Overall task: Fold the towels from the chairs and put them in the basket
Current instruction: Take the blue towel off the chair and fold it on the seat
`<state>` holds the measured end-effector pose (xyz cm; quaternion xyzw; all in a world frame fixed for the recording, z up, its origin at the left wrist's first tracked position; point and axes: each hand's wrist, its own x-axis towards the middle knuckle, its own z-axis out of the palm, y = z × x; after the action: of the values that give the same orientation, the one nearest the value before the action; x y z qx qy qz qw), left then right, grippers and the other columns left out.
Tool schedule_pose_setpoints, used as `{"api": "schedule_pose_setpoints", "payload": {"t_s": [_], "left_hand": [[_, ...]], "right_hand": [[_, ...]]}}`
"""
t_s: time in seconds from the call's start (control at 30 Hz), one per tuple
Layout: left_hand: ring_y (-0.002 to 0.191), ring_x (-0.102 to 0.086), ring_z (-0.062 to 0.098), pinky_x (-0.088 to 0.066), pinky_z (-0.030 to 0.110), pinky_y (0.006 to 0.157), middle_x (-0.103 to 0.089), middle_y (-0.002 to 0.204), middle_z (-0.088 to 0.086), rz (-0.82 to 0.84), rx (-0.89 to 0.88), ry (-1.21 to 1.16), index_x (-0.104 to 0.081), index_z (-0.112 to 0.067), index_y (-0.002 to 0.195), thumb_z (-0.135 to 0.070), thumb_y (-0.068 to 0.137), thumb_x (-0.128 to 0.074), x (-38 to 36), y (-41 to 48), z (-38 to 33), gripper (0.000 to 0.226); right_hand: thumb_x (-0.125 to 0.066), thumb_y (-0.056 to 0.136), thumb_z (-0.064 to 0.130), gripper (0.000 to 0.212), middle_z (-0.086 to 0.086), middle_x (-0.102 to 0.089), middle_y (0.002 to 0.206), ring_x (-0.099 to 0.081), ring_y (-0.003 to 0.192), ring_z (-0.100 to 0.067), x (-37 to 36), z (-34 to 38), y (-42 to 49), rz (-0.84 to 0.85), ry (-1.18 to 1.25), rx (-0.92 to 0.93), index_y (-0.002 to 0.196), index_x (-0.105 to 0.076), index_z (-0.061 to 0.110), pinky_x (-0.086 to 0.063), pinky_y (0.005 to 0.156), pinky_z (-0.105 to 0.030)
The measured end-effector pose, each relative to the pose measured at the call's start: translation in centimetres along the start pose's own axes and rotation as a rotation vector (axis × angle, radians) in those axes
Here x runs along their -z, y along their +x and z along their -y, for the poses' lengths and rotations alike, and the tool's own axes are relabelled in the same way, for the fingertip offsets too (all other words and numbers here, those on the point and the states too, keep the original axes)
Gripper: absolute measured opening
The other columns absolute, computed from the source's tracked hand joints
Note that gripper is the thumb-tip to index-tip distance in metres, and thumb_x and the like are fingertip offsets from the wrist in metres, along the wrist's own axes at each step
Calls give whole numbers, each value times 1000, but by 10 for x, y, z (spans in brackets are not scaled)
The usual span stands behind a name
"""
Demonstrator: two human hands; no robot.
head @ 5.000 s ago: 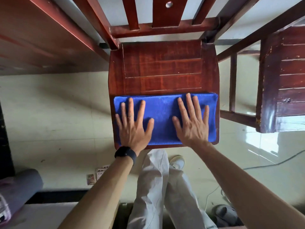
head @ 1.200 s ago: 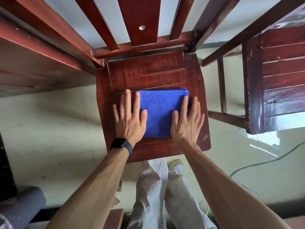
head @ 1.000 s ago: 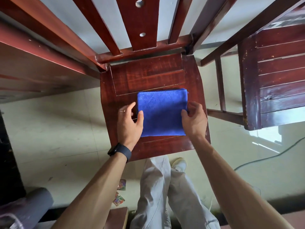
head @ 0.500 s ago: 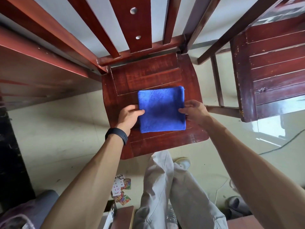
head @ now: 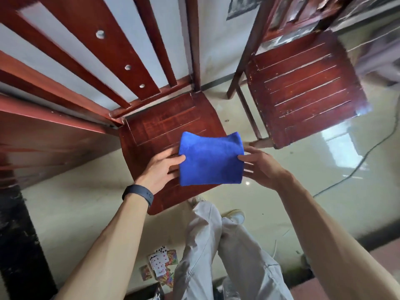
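The blue folded terry towel (head: 211,160), flat on the dark red wooden chair seat (head: 164,128) a moment ago, now hangs lifted over its front edge, pinched at each side by the left hand (head: 161,167) and right hand (head: 260,167); folding looks finished, basket unseen.

the bare left forearm (head: 104,241) and right forearm (head: 320,224) reach forward from the near edge. the left hand (head: 161,167), a dark band (head: 138,194) on its wrist, pinches the left edge of the folded towel (head: 210,161), thumb on top. the right hand (head: 260,168) pinches the right edge, palm turned inward.
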<state>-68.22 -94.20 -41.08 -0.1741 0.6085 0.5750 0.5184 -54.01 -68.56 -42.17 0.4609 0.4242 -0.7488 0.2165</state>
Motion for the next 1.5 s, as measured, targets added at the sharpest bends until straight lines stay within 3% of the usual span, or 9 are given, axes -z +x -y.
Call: {"api": "schedule_pose_setpoints", "payload": {"t_s": [0.2,0.37,0.6,0.67,0.87,1.13,1.27,1.5], "left_hand": [[92,-70,20,-56,33,68,-71,120,1,154,1,112,-62,-27,130,-9,92,-63,-125,-72,-48,42],[95,-68,27,-53,43,81,-72,115,5,307,-8,287,-57,-32,133,-9,91,-65,-253,-123,-83,49],[91,-68,24,-52,43,81,-72,113,4,543,-41,557,-60,-34,126,-10,92,-64,-448,-167,-117,42],[90,-67,23,-52,42,81,-72,114,4,609,-44,634,-58,-32,129,-11,93,-64,-501,-168,-123,43],[75,-64,18,-52,32,67,-69,101,8,740,-13,777,-59,-34,128,-10,91,-65,-663,-142,-136,45],[93,-64,21,-56,38,75,-70,111,0,883,75,923,-59,-33,129,-8,90,-67,-891,-89,-147,47],[103,-67,23,-57,44,84,-70,122,1,927,122,979,-63,-34,126,-9,89,-68,-980,-71,-149,44],[108,-67,24,-53,50,96,-70,123,2,931,141,1050,-61,-34,128,-9,89,-68,-1116,-31,-133,47]], "right_hand": [[-61,91,1,47,-7,-72,109,-67,96,-27,74,18,-141,-62,186,147,125,-65,32,-56,79,-45],[-57,94,-3,49,-3,-72,86,-70,90,-23,152,27,-268,-182,267,350,129,-61,31,-56,77,-46],[-61,93,-3,51,-11,-71,105,-68,97,-26,256,16,-399,-371,489,540,128,-61,34,-57,85,-56],[-61,93,-2,52,-11,-71,107,-68,98,-26,286,17,-419,-416,550,580,131,-59,33,-55,87,-57],[-59,94,-2,51,-11,-72,112,-69,96,-24,388,39,-457,-575,642,681,130,-59,34,-58,75,-45],[-63,92,3,49,-12,-70,124,-69,109,-28,543,89,-487,-748,816,691,128,-61,36,-57,75,-44],[-64,92,3,48,-10,-71,121,-70,106,-25,607,109,-503,-807,866,697,128,-62,35,-58,73,-42],[-65,92,7,47,-9,-71,122,-69,111,-28,731,130,-507,-847,923,676,130,-60,35,-58,79,-45]]}}
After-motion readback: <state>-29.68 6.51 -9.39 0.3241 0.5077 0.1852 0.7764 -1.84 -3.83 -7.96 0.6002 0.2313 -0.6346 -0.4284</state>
